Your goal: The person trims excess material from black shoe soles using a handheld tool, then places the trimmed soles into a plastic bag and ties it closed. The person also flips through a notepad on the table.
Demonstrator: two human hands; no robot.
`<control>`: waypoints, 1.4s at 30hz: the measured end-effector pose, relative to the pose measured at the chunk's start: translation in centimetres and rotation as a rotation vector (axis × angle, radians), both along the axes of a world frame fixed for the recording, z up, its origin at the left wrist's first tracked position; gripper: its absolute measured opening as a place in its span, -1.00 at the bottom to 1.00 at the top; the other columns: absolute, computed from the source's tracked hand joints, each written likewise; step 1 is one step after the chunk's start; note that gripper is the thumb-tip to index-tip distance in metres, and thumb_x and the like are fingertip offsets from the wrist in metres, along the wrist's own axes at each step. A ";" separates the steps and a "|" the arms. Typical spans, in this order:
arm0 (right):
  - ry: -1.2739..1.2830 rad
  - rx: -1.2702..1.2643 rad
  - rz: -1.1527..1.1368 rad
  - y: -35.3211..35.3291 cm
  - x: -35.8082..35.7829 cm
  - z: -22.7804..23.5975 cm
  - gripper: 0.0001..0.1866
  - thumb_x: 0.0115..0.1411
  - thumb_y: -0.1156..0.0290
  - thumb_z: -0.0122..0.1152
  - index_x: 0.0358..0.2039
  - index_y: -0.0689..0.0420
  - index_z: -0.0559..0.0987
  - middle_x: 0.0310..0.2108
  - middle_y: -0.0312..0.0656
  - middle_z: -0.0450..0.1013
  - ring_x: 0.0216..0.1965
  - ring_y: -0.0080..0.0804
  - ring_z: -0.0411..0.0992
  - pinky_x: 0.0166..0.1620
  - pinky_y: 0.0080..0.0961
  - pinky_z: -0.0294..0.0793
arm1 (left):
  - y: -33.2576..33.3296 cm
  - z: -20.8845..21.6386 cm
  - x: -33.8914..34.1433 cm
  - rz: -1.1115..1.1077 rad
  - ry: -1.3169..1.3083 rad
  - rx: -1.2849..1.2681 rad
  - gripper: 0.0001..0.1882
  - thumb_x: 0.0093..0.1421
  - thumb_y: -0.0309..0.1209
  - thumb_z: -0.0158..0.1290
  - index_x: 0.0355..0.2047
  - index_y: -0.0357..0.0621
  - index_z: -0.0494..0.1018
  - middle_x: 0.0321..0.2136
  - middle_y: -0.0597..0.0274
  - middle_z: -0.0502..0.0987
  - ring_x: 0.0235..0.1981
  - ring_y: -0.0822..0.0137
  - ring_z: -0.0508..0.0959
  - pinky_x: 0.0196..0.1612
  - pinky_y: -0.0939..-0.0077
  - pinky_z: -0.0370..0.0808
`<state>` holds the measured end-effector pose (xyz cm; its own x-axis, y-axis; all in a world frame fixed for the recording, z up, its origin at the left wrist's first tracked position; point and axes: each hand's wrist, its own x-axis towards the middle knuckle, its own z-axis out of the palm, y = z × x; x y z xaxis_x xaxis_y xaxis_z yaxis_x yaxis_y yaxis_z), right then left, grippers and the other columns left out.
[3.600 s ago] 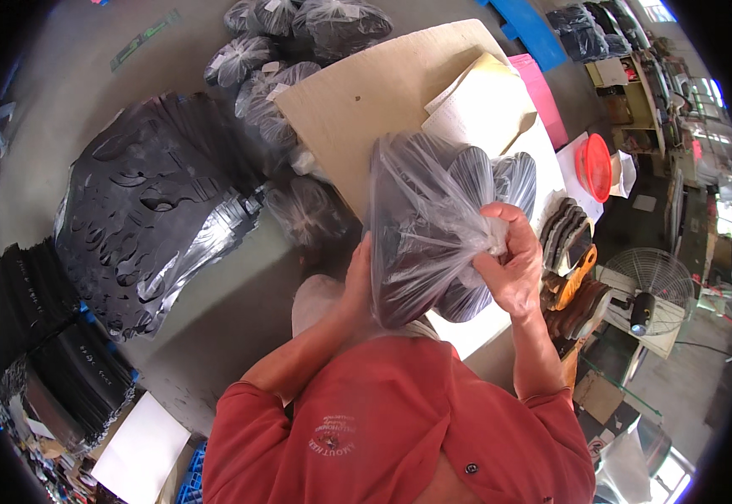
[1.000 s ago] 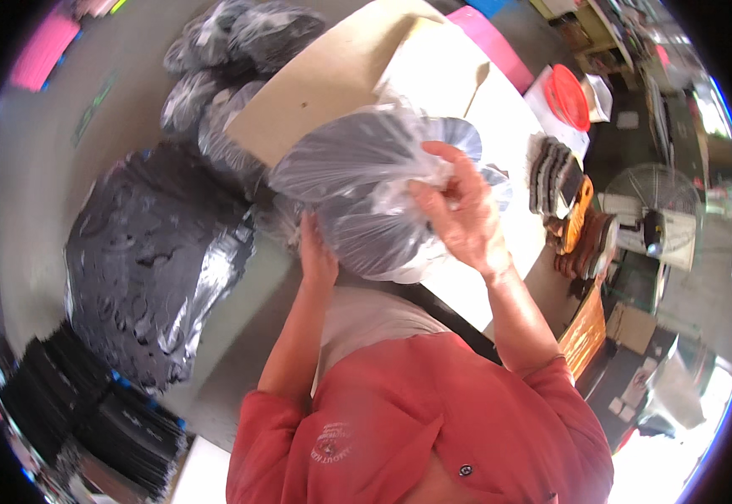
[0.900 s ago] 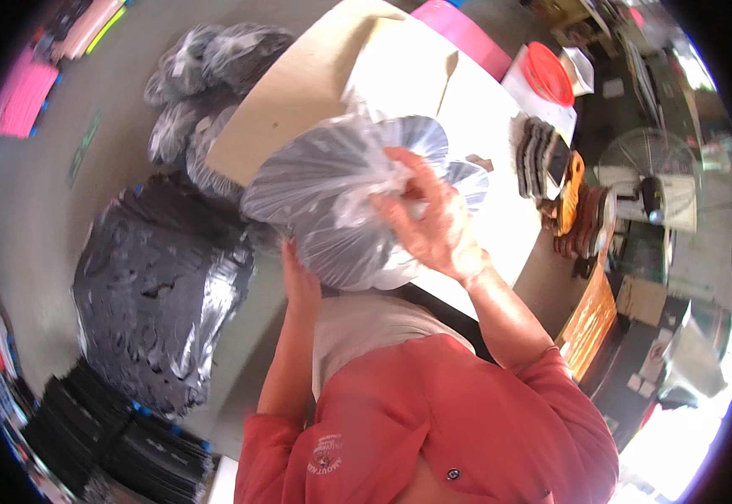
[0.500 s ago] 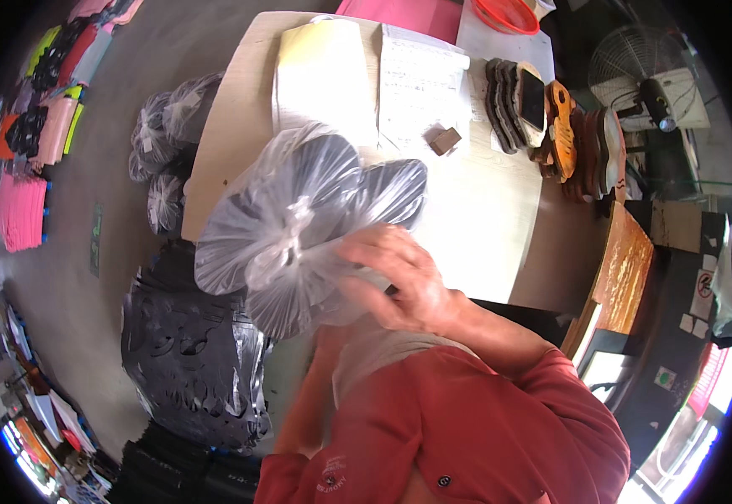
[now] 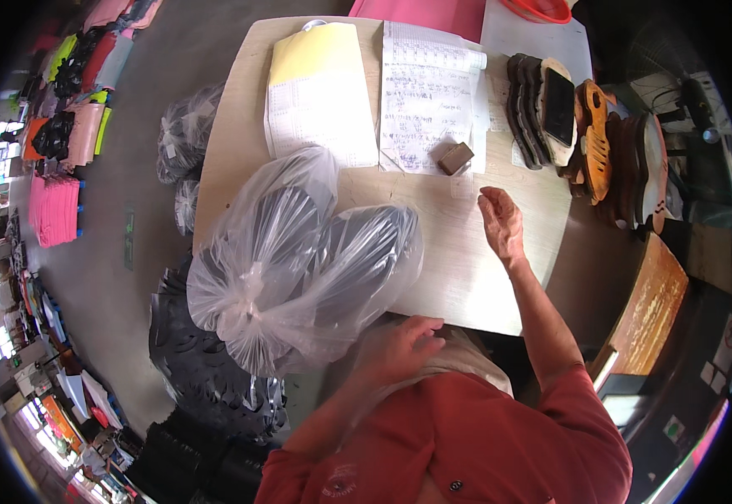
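Note:
A clear plastic bag (image 5: pixel 299 260) stuffed with dark flat pieces lies on the near left part of the light wooden table (image 5: pixel 450 252), its knotted end hanging over the edge. My left hand (image 5: pixel 399 346) rests against the bag's near side, fingers bent, close to my chest. My right hand (image 5: pixel 500 223) hovers open over the bare tabletop, apart from the bag, just below a small brown block (image 5: pixel 456 157).
Sheets of paper (image 5: pixel 429 88) and a yellow pad (image 5: pixel 317 80) lie at the table's far side. Stacked shoe soles (image 5: pixel 567 118) sit at the right. More filled bags (image 5: pixel 183 143) and a black heap (image 5: pixel 206 378) are on the floor at left.
The bag was held up in both hands; it now lies on the table. My right hand has let go and moved right over the tabletop.

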<state>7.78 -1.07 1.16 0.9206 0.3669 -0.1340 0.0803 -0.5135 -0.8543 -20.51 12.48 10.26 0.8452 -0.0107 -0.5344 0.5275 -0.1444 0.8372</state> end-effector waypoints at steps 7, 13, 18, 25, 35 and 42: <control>-0.406 -0.130 0.100 1.5 7.9 -5.3 -0.57 0.30 0.55 0.15 0.19 0.17 0.44 0.08 0.08 0.44 0.09 0.10 0.43 0.14 -0.06 0.48 | 8.7 15.6 4.5 -0.040 -0.208 -0.213 -0.60 0.27 -0.39 0.21 0.11 -0.19 0.59 -0.06 0.01 0.68 0.04 0.03 0.66 0.22 0.23 0.51; -0.647 -0.198 0.086 2.5 7.9 -8.0 -0.44 0.29 0.54 0.09 0.31 0.24 0.32 0.20 0.18 0.33 0.23 0.21 0.31 0.32 -0.01 0.30 | 24.0 15.4 12.9 0.492 -0.212 0.174 -0.64 0.47 -0.36 -0.01 0.12 -0.34 0.55 -0.01 0.05 0.67 -0.01 0.26 0.65 0.12 0.36 0.55; -0.609 -0.273 0.073 2.8 7.6 -7.8 -0.39 0.25 0.54 0.11 0.34 0.18 0.29 0.24 0.14 0.30 0.28 0.17 0.27 0.35 0.02 0.26 | 36.4 3.3 22.2 0.553 0.120 0.525 -0.35 0.42 -0.03 0.07 0.27 -0.35 0.44 0.07 -0.06 0.63 0.06 0.19 0.63 0.16 0.31 0.53; -0.604 -0.341 0.076 3.4 7.6 -6.8 -0.38 0.25 0.53 0.13 0.33 0.17 0.31 0.21 0.12 0.31 0.22 0.16 0.31 0.31 0.03 0.29 | 41.5 -9.8 26.5 0.507 0.213 0.806 -0.28 0.27 -0.04 0.24 0.19 -0.49 0.46 -0.01 -0.08 0.66 -0.04 0.12 0.65 0.09 0.30 0.52; -0.554 -0.306 0.038 3.7 7.6 -6.5 -0.47 0.29 0.51 0.10 0.29 0.21 0.39 0.22 0.12 0.34 0.21 0.17 0.32 0.29 0.00 0.30 | 40.4 -5.7 26.2 0.711 -0.235 -0.148 -0.68 0.38 -0.41 0.20 0.07 -0.30 0.58 -0.05 0.17 0.67 -0.04 0.37 0.63 0.05 0.44 0.51; -0.539 -0.317 0.029 3.3 7.6 -6.6 -0.48 0.26 0.50 0.14 0.25 0.21 0.41 0.19 0.11 0.35 0.20 0.17 0.33 0.28 -0.01 0.32 | 37.3 -1.7 28.6 0.633 -0.382 -0.011 -0.72 0.39 -0.43 0.20 0.03 -0.35 0.61 -0.10 0.22 0.68 -0.12 0.48 0.61 0.02 0.55 0.49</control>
<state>15.43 2.28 -5.44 0.8794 0.4115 0.2396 0.4752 -0.7265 -0.4964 8.12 49.74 8.61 0.8186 0.5369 -0.2041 0.1784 0.1002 0.9788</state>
